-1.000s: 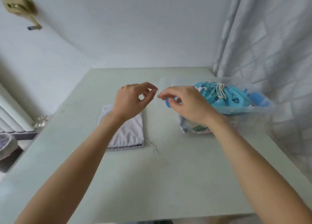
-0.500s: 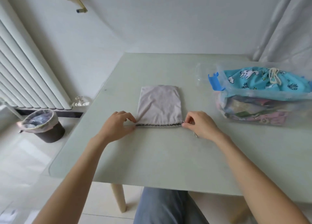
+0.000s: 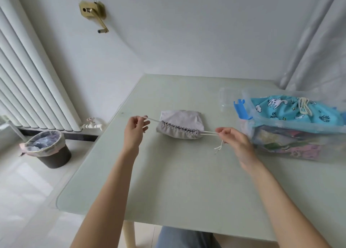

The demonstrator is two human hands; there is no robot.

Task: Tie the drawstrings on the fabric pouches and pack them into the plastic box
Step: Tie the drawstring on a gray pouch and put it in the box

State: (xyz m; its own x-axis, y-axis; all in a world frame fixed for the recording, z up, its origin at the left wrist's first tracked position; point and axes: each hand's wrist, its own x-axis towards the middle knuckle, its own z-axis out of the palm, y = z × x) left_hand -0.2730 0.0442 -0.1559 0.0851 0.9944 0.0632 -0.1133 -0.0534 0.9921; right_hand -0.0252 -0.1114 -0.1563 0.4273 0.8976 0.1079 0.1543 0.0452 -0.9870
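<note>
A pale grey fabric pouch (image 3: 180, 123) lies in the middle of the table, its near edge gathered into tight pleats. White drawstrings run out of both ends. My left hand (image 3: 135, 130) pinches the left string, pulled taut. My right hand (image 3: 235, 142) pinches the right pair of strings, whose knotted ends dangle below my fingers. To the right stands the clear plastic box (image 3: 303, 141), stuffed with pouches. A tied turquoise unicorn-print pouch (image 3: 292, 113) lies on top of them.
The pale green table (image 3: 187, 191) has a rounded front-left corner. A blue latch (image 3: 241, 110) sticks out from the box's left end, with a clear lid piece (image 3: 227, 100) behind it. A radiator (image 3: 31, 90) and a lined waste bin (image 3: 47, 149) stand at left, a curtain (image 3: 322, 51) at right.
Both hands went from the flat pouch's near corners to pulling the drawstrings apart sideways. The pouch's opening is now gathered shut and its body bunched shorter.
</note>
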